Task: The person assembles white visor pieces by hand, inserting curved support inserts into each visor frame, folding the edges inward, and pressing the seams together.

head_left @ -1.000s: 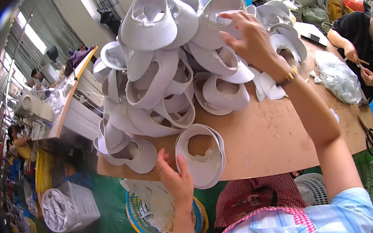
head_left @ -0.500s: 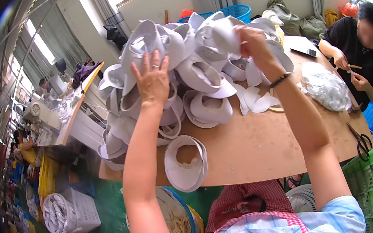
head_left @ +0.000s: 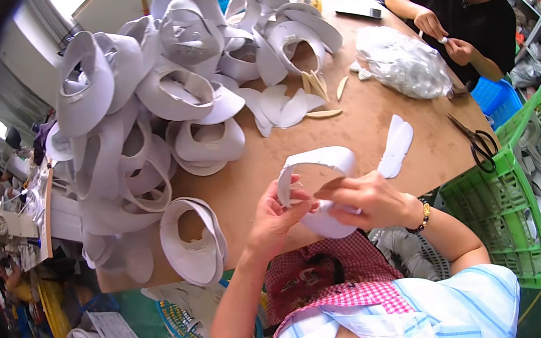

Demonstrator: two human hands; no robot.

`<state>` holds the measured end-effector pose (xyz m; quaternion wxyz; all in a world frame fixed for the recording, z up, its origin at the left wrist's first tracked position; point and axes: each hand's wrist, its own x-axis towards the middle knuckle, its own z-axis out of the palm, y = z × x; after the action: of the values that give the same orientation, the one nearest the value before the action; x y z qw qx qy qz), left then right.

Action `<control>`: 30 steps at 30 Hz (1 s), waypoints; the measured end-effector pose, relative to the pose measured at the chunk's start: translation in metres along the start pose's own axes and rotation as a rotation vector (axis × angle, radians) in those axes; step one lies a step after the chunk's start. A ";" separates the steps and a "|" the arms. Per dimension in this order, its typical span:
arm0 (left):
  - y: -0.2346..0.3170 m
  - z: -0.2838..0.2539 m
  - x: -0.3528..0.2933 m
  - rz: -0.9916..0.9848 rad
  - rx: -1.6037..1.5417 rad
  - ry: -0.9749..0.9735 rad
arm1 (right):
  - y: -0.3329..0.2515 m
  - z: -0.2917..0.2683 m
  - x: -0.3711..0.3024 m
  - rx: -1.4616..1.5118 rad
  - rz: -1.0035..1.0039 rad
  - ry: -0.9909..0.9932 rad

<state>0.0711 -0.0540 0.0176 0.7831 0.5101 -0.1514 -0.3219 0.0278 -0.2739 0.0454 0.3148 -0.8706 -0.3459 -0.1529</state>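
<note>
Close to the table's front edge, a white sun visor point(head_left: 319, 156) is held between my two hands. My left hand point(head_left: 277, 210) pinches the left end of its band. Fingers of my right hand point(head_left: 373, 199) are closed on its right side, and they hide part of the brim. To the left, a pair of stacked white visors point(head_left: 213, 230) stands at the table edge. Beyond them rises a large heap of white visors point(head_left: 186, 94). Flat white oval pieces point(head_left: 395, 144) lie just to the right of my hands, with more flat white pieces point(head_left: 282, 108) beside the heap.
Black scissors point(head_left: 480, 141) lie on the brown table point(head_left: 417, 168) near its right edge. A clear plastic bag of white parts point(head_left: 401, 62) sits farther back, before a co-worker point(head_left: 463, 7) handling a small piece. A green crate point(head_left: 500, 204) of visors stands at the right.
Both hands have come back from the heap to the near edge and now hold a visor. The view has shifted, and flat oval pieces now lie to the right of my hands.
</note>
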 end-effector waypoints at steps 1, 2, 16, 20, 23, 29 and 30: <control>-0.004 0.001 0.001 0.020 -0.063 0.065 | 0.006 -0.002 -0.007 0.140 0.029 0.100; -0.008 0.003 0.003 0.041 -0.125 0.132 | 0.011 -0.005 -0.012 0.279 0.055 0.202; 0.015 -0.010 0.000 0.092 1.161 0.579 | 0.141 0.021 0.118 0.023 0.339 0.054; 0.048 -0.005 0.023 0.486 1.611 0.757 | 0.131 0.034 0.158 -0.416 0.403 -0.187; 0.070 -0.013 0.065 0.328 1.652 0.436 | 0.132 0.044 0.171 -0.458 0.430 -0.247; 0.063 -0.037 0.134 -0.085 1.826 0.225 | 0.144 0.029 0.151 -0.528 0.324 -0.062; 0.065 -0.041 0.134 -0.143 1.822 0.139 | 0.142 0.012 0.141 -0.443 0.306 0.103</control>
<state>0.2169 -0.0965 0.0456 0.0636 0.9569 -0.2674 -0.0942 0.2286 -0.2744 0.0413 0.1535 -0.9514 -0.1520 -0.2197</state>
